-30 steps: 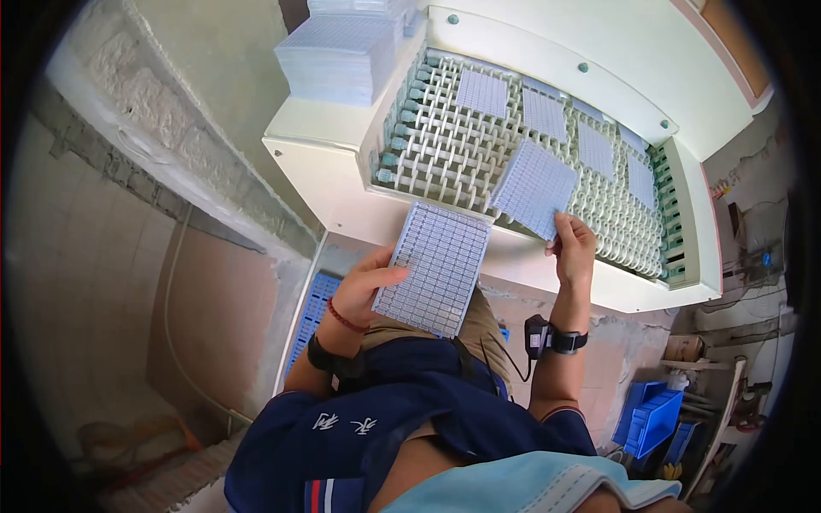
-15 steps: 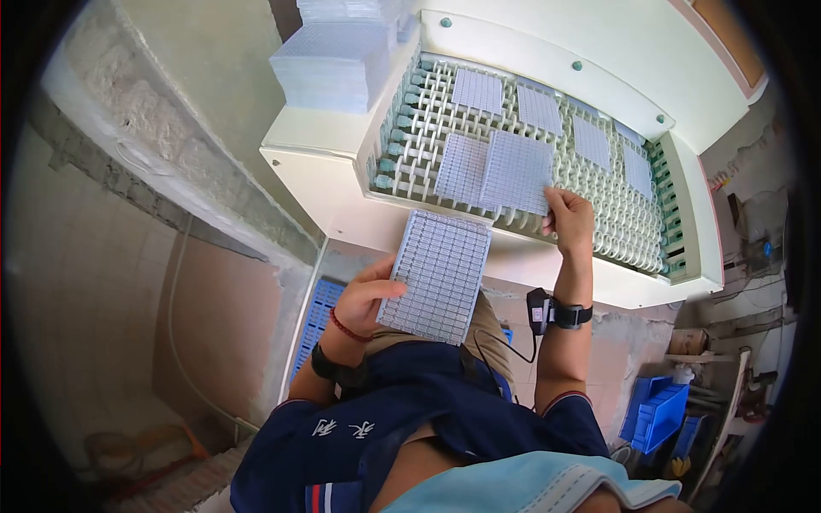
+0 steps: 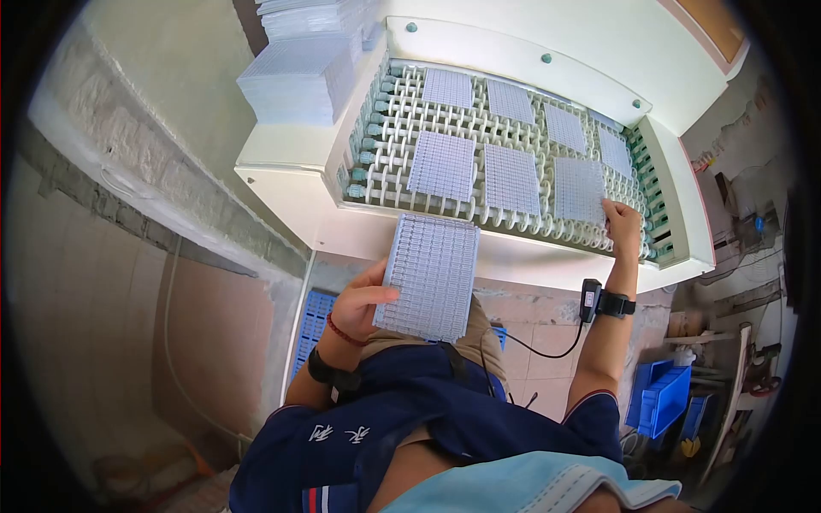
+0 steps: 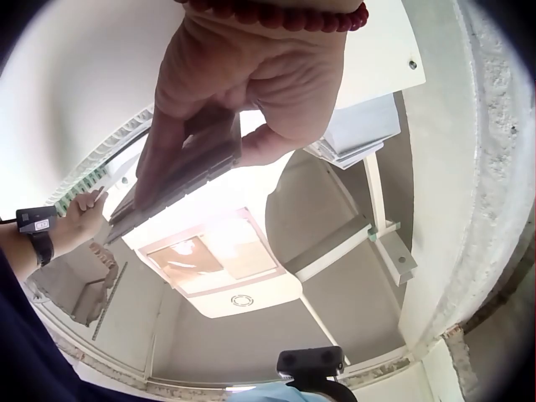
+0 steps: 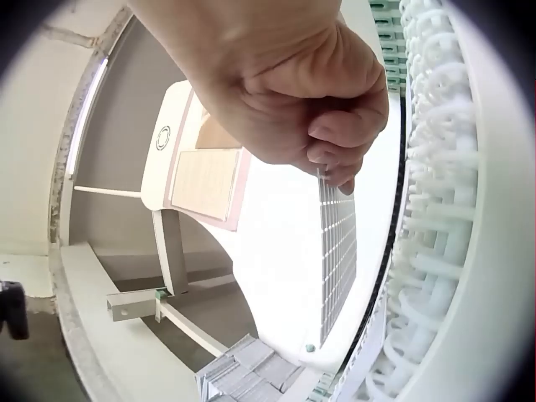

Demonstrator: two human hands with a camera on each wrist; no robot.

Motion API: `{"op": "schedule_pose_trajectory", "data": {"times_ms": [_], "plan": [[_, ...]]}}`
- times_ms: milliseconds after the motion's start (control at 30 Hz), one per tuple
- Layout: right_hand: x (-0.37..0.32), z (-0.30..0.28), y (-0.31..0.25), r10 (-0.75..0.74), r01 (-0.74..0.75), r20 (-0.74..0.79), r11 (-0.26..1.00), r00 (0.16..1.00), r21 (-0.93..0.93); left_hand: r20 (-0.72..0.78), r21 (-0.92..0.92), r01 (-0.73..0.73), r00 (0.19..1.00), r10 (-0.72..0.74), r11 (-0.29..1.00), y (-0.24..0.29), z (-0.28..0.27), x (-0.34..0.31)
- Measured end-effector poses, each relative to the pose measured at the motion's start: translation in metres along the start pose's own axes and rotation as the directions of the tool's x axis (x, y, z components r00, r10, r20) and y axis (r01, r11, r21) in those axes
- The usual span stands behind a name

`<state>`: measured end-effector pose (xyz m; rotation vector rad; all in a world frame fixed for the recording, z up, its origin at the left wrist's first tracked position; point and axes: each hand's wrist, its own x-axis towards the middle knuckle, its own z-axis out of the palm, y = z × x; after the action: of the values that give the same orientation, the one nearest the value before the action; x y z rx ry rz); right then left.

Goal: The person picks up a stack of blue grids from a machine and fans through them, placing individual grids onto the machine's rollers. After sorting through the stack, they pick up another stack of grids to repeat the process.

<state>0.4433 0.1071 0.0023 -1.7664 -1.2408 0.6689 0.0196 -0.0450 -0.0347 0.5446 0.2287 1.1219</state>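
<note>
In the head view, my left hand (image 3: 357, 305) grips a small stack of pale gridded panels (image 3: 429, 278) in front of my waist, thumb on top. The left wrist view shows the fingers round the layered edge of this stack (image 4: 188, 167). My right hand (image 3: 625, 227) pinches the near right corner of a single gridded panel (image 3: 579, 190) over the machine's roller conveyor (image 3: 395, 181). Seen in the right wrist view, that panel (image 5: 337, 251) is tilted, hanging from thumb and curled fingers. Two more panels lie left of it in the near row.
Several panels (image 3: 510, 101) form a farther row on the rollers. Tall panel stacks (image 3: 295, 81) stand on the machine's left end. The white front edge (image 3: 513, 248) runs between me and the rollers. Blue crates (image 3: 663, 402) sit on the floor at right.
My right hand let go of one panel in the middle of the near row, then moved right with another panel. My left hand stays near my waist with the stack.
</note>
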Motion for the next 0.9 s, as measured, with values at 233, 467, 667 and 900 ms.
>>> {"op": "schedule_pose_trajectory", "data": {"times_ms": [233, 467, 667, 900], "plan": [[-0.05, 0.024, -0.004, -0.227, 0.22, -0.129, 0.973, 0.965, -0.066, -0.135, 0.106, 0.017, 0.991, -0.003, 0.994, -0.008, 0.007, 0.017], [-0.158, 0.095, -0.034, -0.178, -0.069, 0.556, 0.917, 0.812, 0.393, -0.191, 0.231, -0.028, 0.979, 0.074, 0.972, -0.025, 0.013, 0.045], [-0.117, 0.058, -0.014, -0.083, -0.057, 0.258, 0.867, 0.963, 0.495, -0.227, 0.243, -0.031, 0.97, 0.088, 0.97, -0.021, 0.009, 0.038], [0.01, -0.078, 0.037, 0.002, 0.058, -0.182, 0.944, 0.983, 0.324, -0.198, 0.003, -0.076, 0.977, 0.075, 0.997, -0.012, 0.003, 0.024]]}}
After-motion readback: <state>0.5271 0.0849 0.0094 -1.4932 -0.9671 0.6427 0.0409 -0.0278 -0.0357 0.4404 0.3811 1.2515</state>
